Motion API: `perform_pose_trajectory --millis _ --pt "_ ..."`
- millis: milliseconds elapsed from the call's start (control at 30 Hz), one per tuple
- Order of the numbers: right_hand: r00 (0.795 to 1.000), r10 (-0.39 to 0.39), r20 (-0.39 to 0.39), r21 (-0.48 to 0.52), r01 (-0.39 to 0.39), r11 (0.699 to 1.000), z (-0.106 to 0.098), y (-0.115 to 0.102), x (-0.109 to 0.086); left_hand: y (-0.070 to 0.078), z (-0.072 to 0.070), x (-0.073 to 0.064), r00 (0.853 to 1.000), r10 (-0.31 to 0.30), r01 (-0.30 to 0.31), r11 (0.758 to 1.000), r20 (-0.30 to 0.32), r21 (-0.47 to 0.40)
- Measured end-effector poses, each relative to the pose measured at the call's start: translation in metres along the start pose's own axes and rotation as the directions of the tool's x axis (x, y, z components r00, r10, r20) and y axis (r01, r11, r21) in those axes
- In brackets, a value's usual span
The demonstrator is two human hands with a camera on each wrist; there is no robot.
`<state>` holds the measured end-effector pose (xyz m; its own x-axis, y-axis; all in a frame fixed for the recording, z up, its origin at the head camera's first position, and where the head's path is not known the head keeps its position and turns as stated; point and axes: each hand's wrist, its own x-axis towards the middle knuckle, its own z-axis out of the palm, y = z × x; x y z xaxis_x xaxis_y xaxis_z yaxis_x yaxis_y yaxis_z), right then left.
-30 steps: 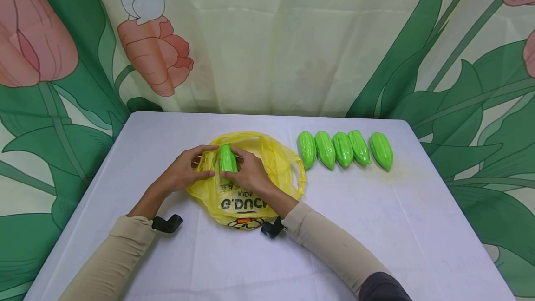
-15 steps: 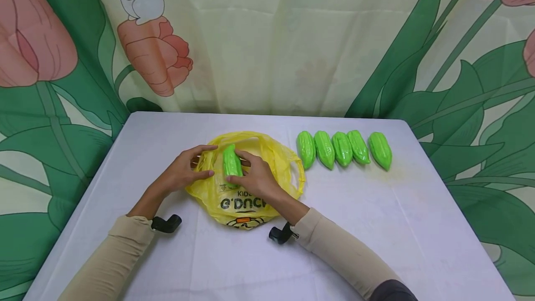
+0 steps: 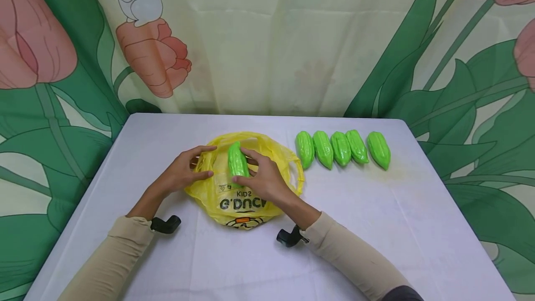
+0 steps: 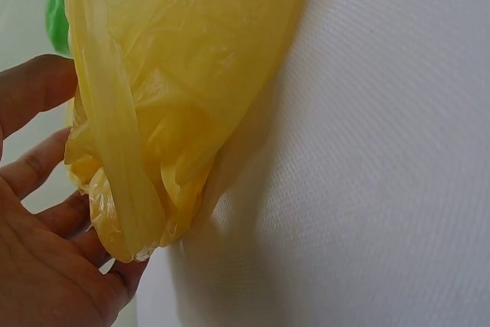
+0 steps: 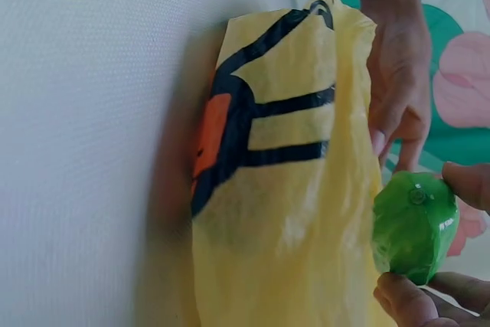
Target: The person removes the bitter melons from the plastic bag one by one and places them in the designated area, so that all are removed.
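Note:
My right hand (image 3: pixel 265 178) pinches a shiny green ridged fruit, like a star fruit (image 3: pixel 237 159), between thumb and fingers. It is held over the yellow plastic bag (image 3: pixel 217 194), which lies on the table with its printed "G.DUCK KIDS" lettering upside down. In the right wrist view the star fruit's (image 5: pixel 416 227) blunt end faces the camera, beside the bag (image 5: pixel 291 235). At the bag's left edge is my left hand (image 3: pixel 182 169), thumb and fingers spread apart. The left wrist view shows its fingers (image 4: pixel 34 170) against the crumpled bag (image 4: pixel 191 44); some fingertips are hidden behind it.
Several more green star fruits (image 3: pixel 342 149) lie in a row at the back right of the white-covered table (image 3: pixel 355 226), the rightmost slightly apart. A printed curtain (image 3: pixel 267 59) hangs close behind the table. Each wrist bears a small black camera (image 3: pixel 166 224).
My right hand has shifted right with the star fruit, away from the left hand, which earlier had its fingertips near or at the fruit. The left hand and bag have stayed almost still.

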<state>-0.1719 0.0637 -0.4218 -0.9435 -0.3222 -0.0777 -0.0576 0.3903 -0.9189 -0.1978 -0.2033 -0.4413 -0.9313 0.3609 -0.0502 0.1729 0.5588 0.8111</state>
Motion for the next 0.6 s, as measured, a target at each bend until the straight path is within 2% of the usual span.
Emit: perform_pose_trajectory --millis 433,600 --pt "0.998 -0.039 -0.052 0.036 0.041 0.999 -0.024 0.001 -0.011 0.002 0.001 0.001 1.000 -0.011 0.011 1.000 -0.005 0.003" --pt "0.996 -0.051 -0.076 0.022 0.053 0.998 -0.033 0.002 -0.014 0.003 0.001 0.001 1.000 -0.009 0.009 1.000 -0.001 0.003"
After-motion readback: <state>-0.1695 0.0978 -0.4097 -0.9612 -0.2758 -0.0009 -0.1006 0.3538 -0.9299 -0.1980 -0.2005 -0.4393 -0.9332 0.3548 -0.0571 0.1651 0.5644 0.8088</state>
